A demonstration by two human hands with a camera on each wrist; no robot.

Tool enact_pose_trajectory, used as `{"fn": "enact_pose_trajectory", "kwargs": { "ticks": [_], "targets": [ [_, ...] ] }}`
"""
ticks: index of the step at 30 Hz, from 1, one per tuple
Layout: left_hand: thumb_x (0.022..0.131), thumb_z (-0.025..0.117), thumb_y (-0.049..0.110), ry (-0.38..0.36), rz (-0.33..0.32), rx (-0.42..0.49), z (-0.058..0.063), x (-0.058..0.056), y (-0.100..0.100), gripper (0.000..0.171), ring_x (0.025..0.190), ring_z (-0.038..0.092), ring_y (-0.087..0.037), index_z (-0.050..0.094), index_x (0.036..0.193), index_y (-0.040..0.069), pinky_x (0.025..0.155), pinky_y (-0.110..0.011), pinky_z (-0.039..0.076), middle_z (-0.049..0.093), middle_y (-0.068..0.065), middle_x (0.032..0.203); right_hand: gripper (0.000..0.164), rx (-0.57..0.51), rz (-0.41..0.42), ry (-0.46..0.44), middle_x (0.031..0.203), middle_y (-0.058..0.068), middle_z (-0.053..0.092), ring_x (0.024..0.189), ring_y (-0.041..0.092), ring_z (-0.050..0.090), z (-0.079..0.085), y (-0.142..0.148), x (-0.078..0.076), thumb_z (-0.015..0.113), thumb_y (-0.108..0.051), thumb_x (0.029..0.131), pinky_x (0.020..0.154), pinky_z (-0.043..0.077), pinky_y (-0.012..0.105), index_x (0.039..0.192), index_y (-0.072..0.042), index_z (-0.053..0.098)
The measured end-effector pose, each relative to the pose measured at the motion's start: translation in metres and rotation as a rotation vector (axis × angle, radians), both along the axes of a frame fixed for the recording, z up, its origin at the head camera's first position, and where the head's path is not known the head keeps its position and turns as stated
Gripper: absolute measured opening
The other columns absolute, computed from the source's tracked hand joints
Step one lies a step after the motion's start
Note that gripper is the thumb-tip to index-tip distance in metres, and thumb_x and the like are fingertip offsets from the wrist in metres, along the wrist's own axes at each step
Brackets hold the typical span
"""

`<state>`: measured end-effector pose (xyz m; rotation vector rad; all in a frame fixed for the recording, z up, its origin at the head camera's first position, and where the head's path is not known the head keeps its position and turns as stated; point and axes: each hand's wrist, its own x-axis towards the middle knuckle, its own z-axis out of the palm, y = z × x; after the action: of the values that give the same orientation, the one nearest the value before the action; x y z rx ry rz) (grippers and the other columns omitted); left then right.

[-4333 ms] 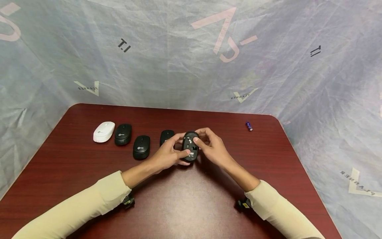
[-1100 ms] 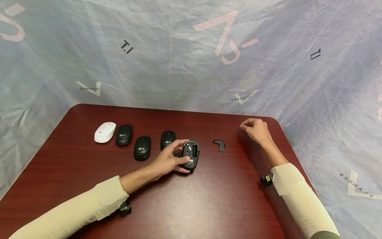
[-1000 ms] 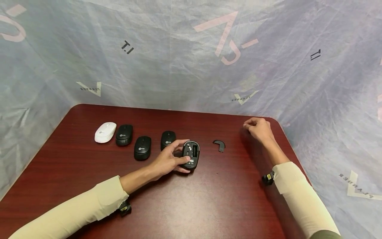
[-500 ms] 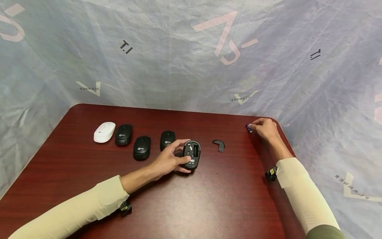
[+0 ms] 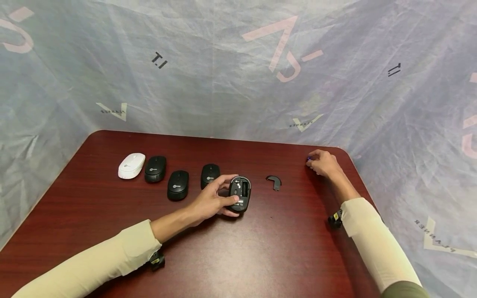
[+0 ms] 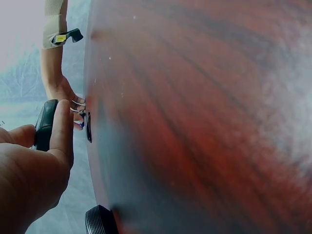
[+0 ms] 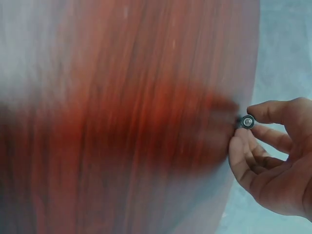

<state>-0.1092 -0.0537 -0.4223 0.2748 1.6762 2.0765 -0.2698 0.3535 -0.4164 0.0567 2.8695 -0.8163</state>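
In the head view my left hand [image 5: 209, 200] grips a black computer mouse [image 5: 244, 203] with its underside facing up. The mouse's battery compartment is uncovered, and no battery shows inside. At the back right of the table, my right hand [image 5: 325, 164] pinches a small blue battery [image 5: 309, 159] between thumb and fingers. The right wrist view shows one round end of the battery [image 7: 247, 122]; the rest of it is hidden. Between the two hands a curved black battery cover [image 5: 275, 181] lies on the table.
Left of the held mouse, a white mouse [image 5: 131, 166] and black mice [image 5: 155, 169], [image 5: 178, 185], [image 5: 210, 175] sit top side up on the dark red table [image 5: 238, 256]. A printed grey cloth [image 5: 186, 82] hangs behind the table's back edge.
Over the earlier frames my right hand left the mouse and went to the back right, and the cover came to lie on the table. The fingers have now closed round the battery. The left hand stays nearly still.
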Motion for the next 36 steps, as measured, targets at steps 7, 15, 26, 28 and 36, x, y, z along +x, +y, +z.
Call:
{"fn": "enact_pose_trajectory", "kwargs": {
  "ticks": [7, 15, 26, 28, 36],
  "targets": [
    [0.097, 0.065, -0.007, 0.004, 0.000, -0.009, 0.000, 0.000, 0.001, 0.072, 0.103, 0.073, -0.034, 0.036, 0.159, 0.016, 0.082, -0.055, 0.067, 0.046, -0.029, 0.142, 0.035, -0.075, 0.038, 0.008, 0.101, 0.015, 0.076, 0.077, 0.022, 0.070, 0.002, -0.017, 0.012, 0.063, -0.021, 0.102, 0.061, 0.062, 0.028, 0.133, -0.006, 0.063],
    [0.097, 0.065, -0.007, 0.001, -0.001, -0.008, -0.001, 0.002, 0.001, 0.071, 0.104, 0.072, -0.034, 0.038, 0.157, 0.018, 0.082, -0.055, 0.067, 0.046, -0.029, 0.142, 0.038, -0.138, 0.037, 0.026, 0.108, 0.017, 0.074, 0.077, 0.021, 0.071, 0.005, -0.029, 0.029, 0.064, -0.020, 0.102, 0.066, 0.065, 0.031, 0.136, -0.004, 0.061],
    [0.097, 0.065, -0.007, 0.003, -0.004, 0.002, -0.003, 0.001, 0.001, 0.071, 0.103, 0.073, -0.034, 0.037, 0.158, 0.017, 0.082, -0.056, 0.067, 0.046, -0.029, 0.142, 0.037, -0.186, 0.042, 0.083, 0.106, 0.017, 0.073, 0.086, 0.030, 0.074, 0.011, -0.045, 0.050, 0.066, -0.022, 0.102, 0.067, 0.065, 0.029, 0.135, -0.007, 0.063],
    [0.097, 0.065, -0.007, 0.001, -0.005, 0.001, -0.004, 0.002, 0.001, 0.071, 0.103, 0.073, -0.034, 0.036, 0.158, 0.016, 0.082, -0.056, 0.067, 0.045, -0.030, 0.142, 0.038, -0.195, 0.056, 0.086, 0.107, 0.017, 0.073, 0.087, 0.031, 0.075, 0.014, -0.050, 0.055, 0.066, -0.023, 0.102, 0.068, 0.066, 0.031, 0.136, -0.007, 0.063],
    [0.098, 0.064, -0.007, 0.005, -0.006, 0.010, -0.004, 0.001, 0.001, 0.071, 0.103, 0.073, -0.034, 0.035, 0.159, 0.015, 0.082, -0.056, 0.067, 0.045, -0.030, 0.142, 0.034, -0.257, 0.115, 0.149, 0.107, 0.013, 0.075, 0.087, 0.036, 0.075, 0.027, -0.076, 0.069, 0.069, -0.021, 0.100, 0.072, 0.068, 0.044, 0.132, -0.009, 0.065]
  ]
}}
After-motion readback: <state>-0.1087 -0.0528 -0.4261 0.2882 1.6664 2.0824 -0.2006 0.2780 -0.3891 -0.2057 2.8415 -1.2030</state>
